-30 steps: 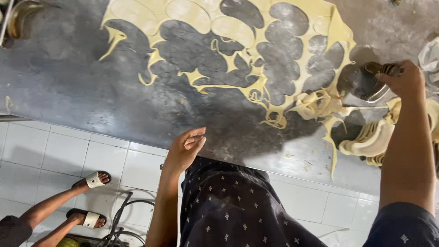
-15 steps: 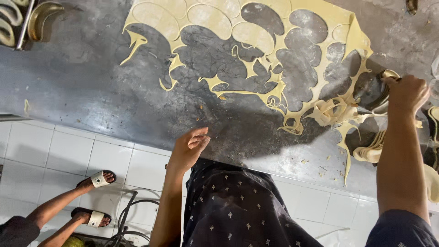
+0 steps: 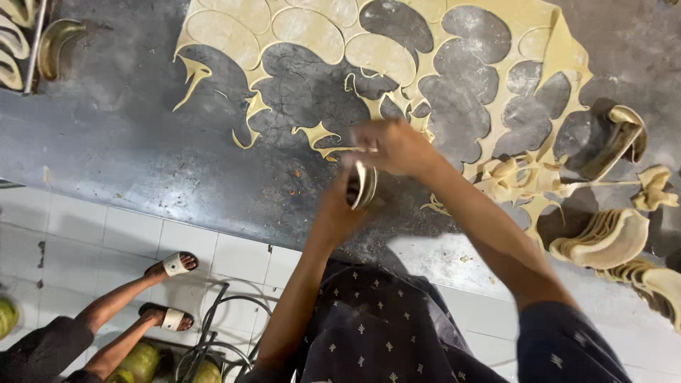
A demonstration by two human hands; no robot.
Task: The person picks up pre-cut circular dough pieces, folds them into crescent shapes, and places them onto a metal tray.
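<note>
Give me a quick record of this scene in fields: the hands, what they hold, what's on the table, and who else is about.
Left hand: under the cutter, gripping it from below
Right hand: on top of the cutter
Cutter: curved metal piece, held above the table edge
Dough sheet: rolled flat, many half-moon pieces cut out
Scraps: thin strips heaped at the right
Cut pieces: stacked at the right
Table: dark and floury
Other person: sandalled feet on the white tile floor
</note>
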